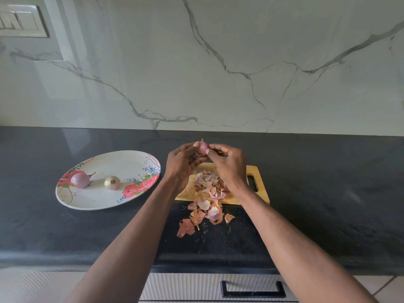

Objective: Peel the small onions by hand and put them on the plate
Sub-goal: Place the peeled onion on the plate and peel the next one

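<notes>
Marble-look wall (218, 62) with grey veins fills the top half, switch panel (20, 20) at upper left. Dark stone counter (328, 182) runs across below it; white ribbed drawer front (185, 287) with a black handle (253, 288) under the counter edge. Oval floral plate (122, 162) sits on the counter left of centre, two onions on it, apart from each other: a purple one (80, 179) with its stem tip pointing right, and a paler one (112, 182) showing its root end. Wooden cutting board (254, 171) right of the plate, handle slot at its right end, mostly covered by both hands and a heap of onion skins (207, 186); skins spill off the board's near edge onto the counter. Left hand (181, 162) and right hand (227, 160) are raised above the board's far edge, both pinching one small pink onion (203, 148) between fingertips, a scrap of skin sticking up at its top. Both hands gripping that onion, neither one free.
</notes>
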